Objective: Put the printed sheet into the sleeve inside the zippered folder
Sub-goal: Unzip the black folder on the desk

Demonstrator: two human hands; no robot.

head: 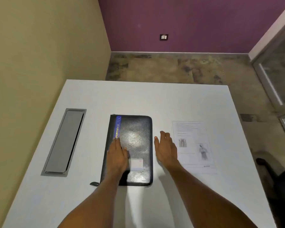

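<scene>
On the white desk (155, 99) the zippered folder (135, 139) lay shut, the printed sheet (194, 145) just right of it. My left hand (118, 156) pressed flat on its cover; my right hand (165, 148) hovered between them, grip apart, empty. Unzipping came next, I judged, starting from the zipper pull (94, 183).

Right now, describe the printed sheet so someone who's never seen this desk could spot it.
On the white desk, look right of the black folder, just past the right hand. The sheet lies flat there, the only paper, with text above two grey pictures.
</scene>
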